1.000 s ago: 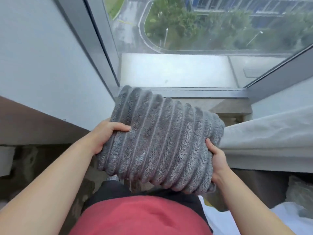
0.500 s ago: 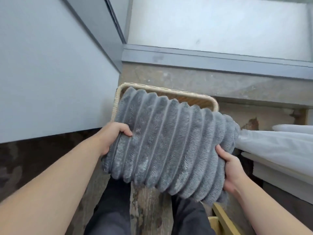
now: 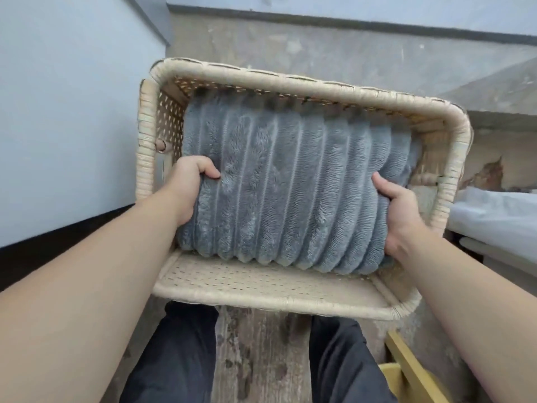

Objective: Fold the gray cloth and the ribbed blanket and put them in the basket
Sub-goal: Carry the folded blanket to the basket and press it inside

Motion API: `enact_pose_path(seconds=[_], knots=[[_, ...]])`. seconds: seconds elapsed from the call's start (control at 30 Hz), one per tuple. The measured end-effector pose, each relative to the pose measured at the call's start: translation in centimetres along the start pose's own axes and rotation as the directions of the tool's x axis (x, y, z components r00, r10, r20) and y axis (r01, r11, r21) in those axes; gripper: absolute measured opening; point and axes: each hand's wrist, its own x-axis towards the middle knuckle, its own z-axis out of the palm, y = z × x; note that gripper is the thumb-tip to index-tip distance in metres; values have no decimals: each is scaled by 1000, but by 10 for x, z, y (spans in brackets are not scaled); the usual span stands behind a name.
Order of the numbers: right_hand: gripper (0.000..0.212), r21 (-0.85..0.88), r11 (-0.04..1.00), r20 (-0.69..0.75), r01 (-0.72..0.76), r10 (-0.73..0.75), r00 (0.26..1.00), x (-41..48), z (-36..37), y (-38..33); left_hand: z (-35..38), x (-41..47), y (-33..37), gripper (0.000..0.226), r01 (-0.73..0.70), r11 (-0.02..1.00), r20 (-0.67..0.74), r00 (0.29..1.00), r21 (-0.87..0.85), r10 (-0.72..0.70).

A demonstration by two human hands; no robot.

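Now the folded ribbed blanket (image 3: 286, 187) sits inside the woven basket (image 3: 270, 298), its far edge against the far wall. Both hands grip it: the left hand (image 3: 189, 187) curls its fingers round the left end, and the right hand (image 3: 399, 210) clasps the right end. White bedding (image 3: 499, 216) lies just right of the basket.

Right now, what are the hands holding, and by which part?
Both hold the folded ribbed blanket inside the basket: the left hand grips its left edge, the right hand its right edge.
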Motion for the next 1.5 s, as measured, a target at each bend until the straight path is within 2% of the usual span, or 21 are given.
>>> enact_pose_path(seconds=[0.07,0.13,0.2,0.3,0.43,0.53,0.63,0.7,0.77,0.83,0.87,0.93,0.97,1.0,1.1,1.17,1.23,1.37,1.5], knots=[[26,-29,1000,-13,4,-5,1000,20,3,3,0,16,-6,46,-4,1000,-90,996,2,4],[28,-49,999,-15,11,-12,1000,40,3,9,1,32,-12,51,-7,1000,-129,992,-18,5],[27,-66,998,-12,8,-9,1000,58,2,18,2,53,-19,43,-18,999,-153,988,-38,12],[27,-40,999,-1,-4,4,1000,84,-2,34,10,78,-25,13,-53,998,-235,971,-36,43],[33,28,999,4,34,-34,999,112,-4,52,21,101,-31,9,-146,989,-349,928,-24,129],[32,25,998,3,53,-53,999,115,-5,56,22,109,-31,8,-167,986,-355,923,-13,152],[34,-41,997,-58,61,-63,996,103,-2,49,22,96,-24,15,-112,994,-327,939,12,110],[43,-163,983,-168,83,-111,980,89,5,42,20,78,-18,40,-106,987,-325,935,117,139],[52,-474,870,-298,135,-303,905,71,13,37,21,60,-14,67,-94,962,-350,919,256,182],[53,-763,636,-330,114,-536,777,51,24,34,24,41,-12,70,-129,881,-345,887,455,307],[53,-857,502,-278,114,-638,718,42,30,31,29,29,-10,71,-181,801,-320,849,571,420],[55,-971,201,-78,127,-774,628,28,40,28,39,10,-9,70,-291,538,-201,707,791,678],[57,-988,66,34,142,-797,603,25,44,29,44,8,-10,69,-326,395,-110,635,859,765],[59,-985,-51,141,165,-788,599,24,47,31,50,8,-10,67,-341,284,-23,602,896,798],[65,-933,-295,355,205,-664,659,38,46,39,58,34,-15,65,-299,69,145,636,952,758],[68,-912,-353,393,207,-611,687,59,38,44,56,62,-22,65,-259,-34,197,640,965,743],[70,-912,-359,392,200,-618,682,81,30,50,54,87,-30,68,-248,-77,218,609,966,762],[70,-913,-354,399,204,-666,630,119,23,66,60,127,-44,68,-247,-59,193,566,967,801],[68,-910,-341,415,237,-716,561,152,19,78,63,158,-51,67,-295,-35,183,493,955,850]])
